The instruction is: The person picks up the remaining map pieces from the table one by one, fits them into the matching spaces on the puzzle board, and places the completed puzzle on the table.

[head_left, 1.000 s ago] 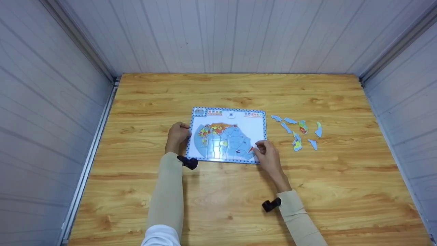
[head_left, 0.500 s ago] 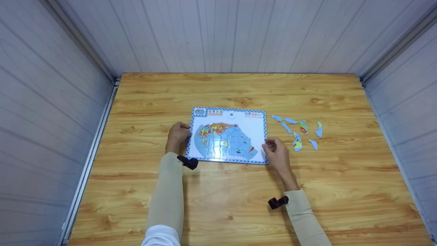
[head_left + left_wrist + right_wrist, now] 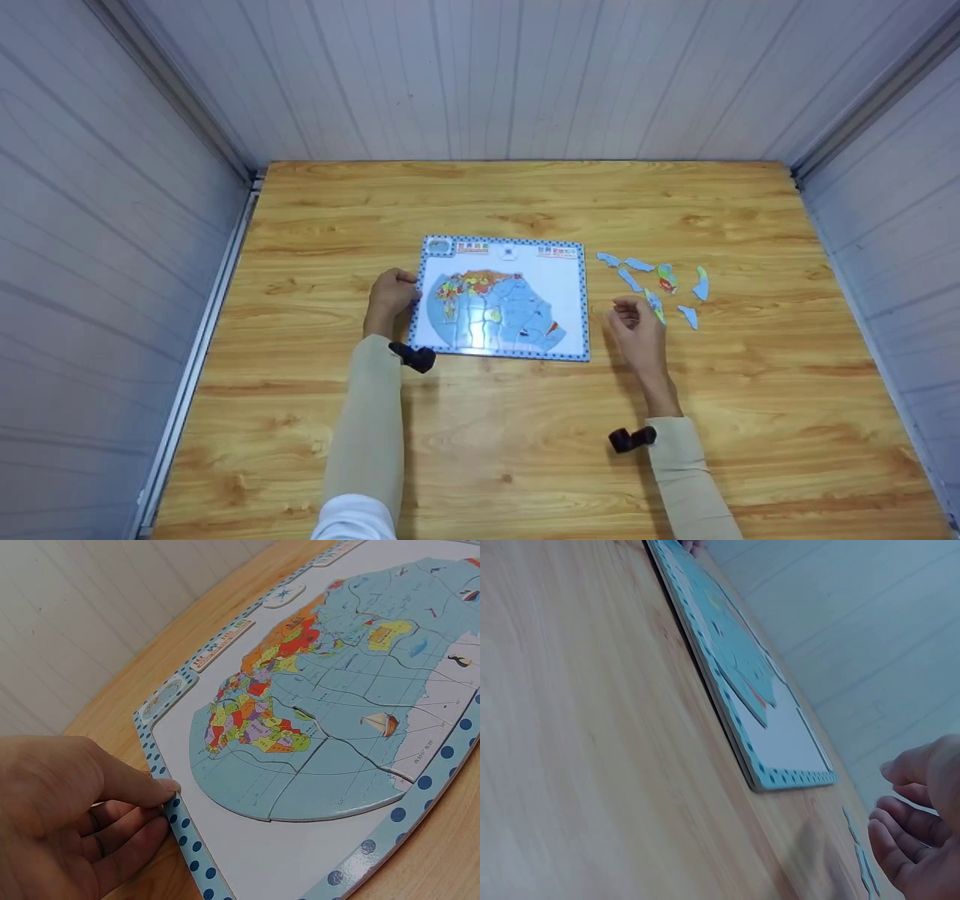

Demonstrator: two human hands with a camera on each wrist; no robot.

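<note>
A world-map jigsaw board (image 3: pixel 566 285) with a blue dotted border lies on the wooden table, its map pieces (image 3: pixel 360 735) fitted over the left and middle of the white field. My left hand (image 3: pixel 391 292) holds the board's left edge, thumb (image 3: pixel 161 791) on the dotted border and fingers curled against the side. Off the board's right edge, my right hand (image 3: pixel 639 334) hovers with fingers loosely bent and nothing in them. It partly covers a blue, green and yellow puzzle piece (image 3: pixel 655 304) in the head view.
Several loose puzzle pieces lie right of the board, including a green and red one (image 3: pixel 667 278), a blue and yellow one (image 3: pixel 701 285) and a blue one (image 3: pixel 688 316). White panel walls (image 3: pixel 480 82) stand behind the table (image 3: pixel 480 435) and at both sides.
My right hand has let go of the piece with the red patch, now lying at the map's lower right, and moved right off the board towards the loose pieces. The left hand has stayed put.
</note>
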